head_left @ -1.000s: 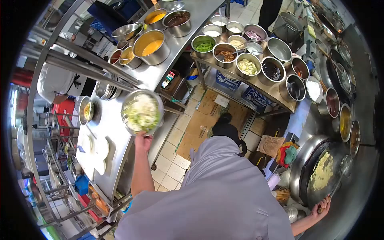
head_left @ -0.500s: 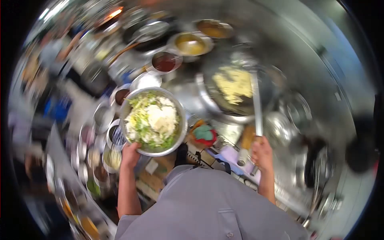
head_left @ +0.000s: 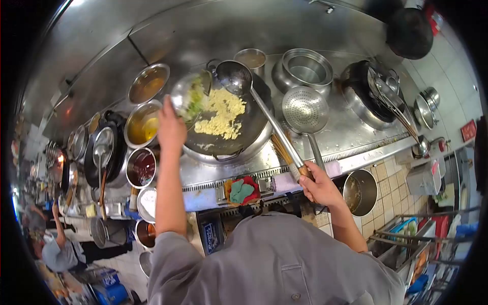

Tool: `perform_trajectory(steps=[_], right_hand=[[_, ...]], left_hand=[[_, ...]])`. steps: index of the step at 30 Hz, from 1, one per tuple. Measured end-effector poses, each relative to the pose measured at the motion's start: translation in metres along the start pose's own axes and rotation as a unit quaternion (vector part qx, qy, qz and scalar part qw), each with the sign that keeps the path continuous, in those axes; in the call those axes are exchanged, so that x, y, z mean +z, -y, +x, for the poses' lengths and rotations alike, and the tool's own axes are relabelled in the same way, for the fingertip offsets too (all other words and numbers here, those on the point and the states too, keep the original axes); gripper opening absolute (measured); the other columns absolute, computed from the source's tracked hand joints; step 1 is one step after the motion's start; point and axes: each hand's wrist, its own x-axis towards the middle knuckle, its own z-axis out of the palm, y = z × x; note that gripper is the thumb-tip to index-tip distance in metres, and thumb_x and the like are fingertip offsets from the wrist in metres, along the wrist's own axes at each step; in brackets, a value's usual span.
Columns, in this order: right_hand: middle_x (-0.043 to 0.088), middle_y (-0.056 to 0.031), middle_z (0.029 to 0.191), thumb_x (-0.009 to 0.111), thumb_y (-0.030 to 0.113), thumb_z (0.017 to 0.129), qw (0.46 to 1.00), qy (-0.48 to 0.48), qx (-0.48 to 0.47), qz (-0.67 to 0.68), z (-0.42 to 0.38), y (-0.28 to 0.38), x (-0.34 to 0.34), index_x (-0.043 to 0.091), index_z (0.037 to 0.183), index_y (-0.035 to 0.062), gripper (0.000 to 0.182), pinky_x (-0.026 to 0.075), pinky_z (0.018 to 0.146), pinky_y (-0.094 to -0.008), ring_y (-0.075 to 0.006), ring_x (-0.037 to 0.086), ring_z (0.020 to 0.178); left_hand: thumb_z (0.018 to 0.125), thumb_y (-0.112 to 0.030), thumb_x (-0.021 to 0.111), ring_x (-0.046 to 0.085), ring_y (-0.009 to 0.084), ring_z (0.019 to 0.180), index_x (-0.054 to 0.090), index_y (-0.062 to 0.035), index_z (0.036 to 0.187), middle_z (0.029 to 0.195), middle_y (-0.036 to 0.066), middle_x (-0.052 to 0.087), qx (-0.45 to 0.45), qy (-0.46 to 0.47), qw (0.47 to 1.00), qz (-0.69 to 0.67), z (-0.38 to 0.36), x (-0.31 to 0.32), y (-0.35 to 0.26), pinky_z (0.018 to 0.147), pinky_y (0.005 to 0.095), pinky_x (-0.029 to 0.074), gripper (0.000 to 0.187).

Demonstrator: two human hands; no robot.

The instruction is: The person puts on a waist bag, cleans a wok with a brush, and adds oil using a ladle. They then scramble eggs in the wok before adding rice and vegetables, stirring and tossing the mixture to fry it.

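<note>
My left hand grips the rim of a steel bowl, which is tipped steeply over the left side of a black wok. Shredded greens, blurred by motion, are spilling from it. Yellow scrambled egg lies spread in the wok. Wrapped around the wooden end of a long ladle is my right hand. The ladle's round head hangs over the wok's far rim, beside the bowl.
A perforated skimmer and a steel pot stand right of the wok. Bowls of yellow liquid and red sauce sit at left. Folded cloths lie along the stove's front edge. Another person works at far left.
My view has swung left to face the stove. The bowl, upright and full before, has moved over the wok and tipped, its contents falling. The ladle's head has shifted to the wok's far left.
</note>
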Motion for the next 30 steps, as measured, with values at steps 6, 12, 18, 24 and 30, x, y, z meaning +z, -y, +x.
perform_trajectory(steps=[6,12,18,24,30], right_hand=[[0.055,-0.0072,0.074,0.06,0.008,0.092,0.98,-0.11,-0.018,-0.164,-0.017,-0.014,0.007,0.037,0.137,-0.0052,0.052,0.044,0.049,-0.0282,-0.0109,0.052,0.055],[0.063,-0.0235,0.087,0.064,0.01,0.087,0.906,-0.155,-0.113,-0.376,-0.019,-0.016,-0.01,0.046,0.13,-0.0043,0.05,0.05,0.072,-0.0425,-0.0375,0.062,0.08],[0.065,-0.0254,0.097,0.064,0.009,0.086,0.89,-0.091,-0.187,-0.405,0.024,0.037,-0.032,0.045,0.133,0.0008,0.051,0.05,0.077,-0.0466,-0.0459,0.061,0.09],[0.063,-0.0123,0.084,0.058,0.012,0.094,0.928,-0.027,-0.226,-0.293,0.019,0.087,-0.066,0.041,0.144,0.0108,0.053,0.048,0.07,-0.0283,-0.0167,0.058,0.068],[0.066,-0.0242,0.099,0.053,0.02,0.097,0.868,0.077,-0.226,-0.436,0.119,-0.005,-0.088,0.044,0.141,0.0062,0.047,0.051,0.079,-0.0418,-0.044,0.064,0.093]], left_hand=[[0.088,-0.011,0.054,0.063,0.0457,0.093,0.017,-0.0262,0.151,0.136,0.026,0.035,0.015,0.129,0.988,0.081,0.023,0.136,0.0,0.077,0.05,0.053,0.075],[0.082,-0.004,0.06,0.059,0.0469,0.099,0.017,-0.0249,0.151,0.138,0.024,0.035,-0.006,-0.018,0.994,-0.104,0.036,0.088,-0.001,0.082,0.0503,0.052,0.084],[0.077,0.002,0.054,0.051,0.0425,0.117,0.023,-0.0124,0.149,0.139,0.023,0.04,0.057,-0.099,0.981,-0.156,0.0,0.038,0.017,0.097,0.0455,0.045,0.08],[0.087,-0.004,0.053,0.06,0.0243,0.101,0.034,-0.0052,0.139,0.128,0.012,0.052,-0.353,-0.138,0.775,-0.505,-0.116,-0.043,0.014,0.077,0.0351,0.054,0.055],[0.087,-0.013,0.056,0.056,0.0304,0.117,0.043,0.0026,0.134,0.133,0.017,0.053,-0.477,-0.262,0.526,-0.654,-0.405,-0.054,0.013,0.095,0.0434,0.048,0.052]])
